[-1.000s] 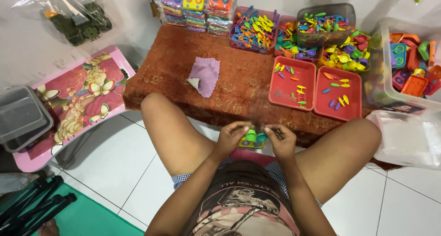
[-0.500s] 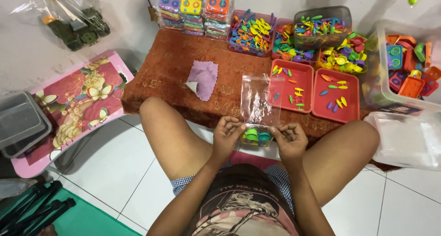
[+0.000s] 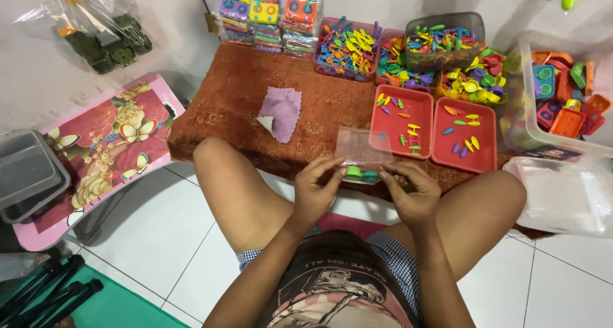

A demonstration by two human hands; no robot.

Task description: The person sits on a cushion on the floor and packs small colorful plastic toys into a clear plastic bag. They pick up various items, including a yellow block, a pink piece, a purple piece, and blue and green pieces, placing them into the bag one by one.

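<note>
Both hands, L (image 3: 317,190) & R (image 3: 412,194), pinch clear bag (image 3: 364,150) w/ small toys at tabletop (image 3: 223,107) near edge; red trays (image 3: 434,127) just beyond; white tile floor (image 3: 147,238) below.

clear bag (image 3: 363,148) w/ green toy pieces (image 3: 355,172): 1 s ago bunched low between hands, now flap upright toward 12 o'clock, over brown mat edge. left hand (image 3: 317,190) + right hand (image 3: 410,194) lifted toward 12, spread wider apart, pinching bag's bottom corners.

Clear bag (image 3: 364,150) in fingers; toy packs (image 3: 268,15) at wall.
</note>
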